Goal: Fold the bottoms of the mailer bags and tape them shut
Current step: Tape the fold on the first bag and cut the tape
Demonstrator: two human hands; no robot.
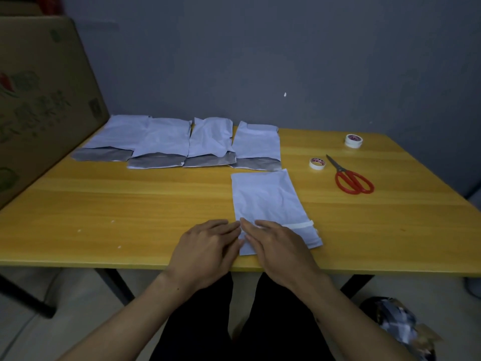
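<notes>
Left hand (205, 252) and right hand (277, 252) lie flat with fingers straight, gripping nothing: left fingertips at the mailer bag's (268, 199) left edge, right hand pressing its near folded end. The bag's long axis runs away from the person across the tabletop (130, 204). The right hand is nearer the tape strip (299, 225).

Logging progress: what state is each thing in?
Near mailer bag: bottom folded, tape strip across fold.
Four far bags: grey ends showing, no tape seen.
Left hand: open, fingertips at near bag's edge.
Right hand: open, flat on the fold.
Scissors: closed.
Far tape roll, near tape roll: lying flat, untouched.
</notes>
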